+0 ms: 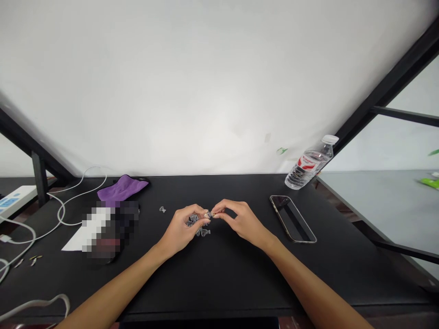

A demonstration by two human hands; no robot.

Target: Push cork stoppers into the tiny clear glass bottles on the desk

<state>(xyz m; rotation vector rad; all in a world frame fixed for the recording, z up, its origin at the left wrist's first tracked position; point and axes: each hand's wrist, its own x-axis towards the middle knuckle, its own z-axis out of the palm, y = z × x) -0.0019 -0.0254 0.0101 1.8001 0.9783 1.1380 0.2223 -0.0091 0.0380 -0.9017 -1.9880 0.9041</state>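
Note:
In the middle of the black table, my left hand (183, 227) and my right hand (242, 221) meet fingertip to fingertip. Between them is a small clear piece (210, 214), pinched on one side by each hand. Its exact kind is too small to make out, and the fingertips partly cover it. Under and beside my left fingers lies a small heap of similar clear spool-shaped pieces (205, 232), partly hidden by the hand. One more loose clear piece (162, 209) lies to the left, apart from the heap.
A phone (293, 219) lies to the right, and a water bottle (310, 163) leans behind it. At left are a purple cloth (123, 187), a white paper (77, 237) beside a blurred-out item, white cables (61, 212) and a power strip (17, 201).

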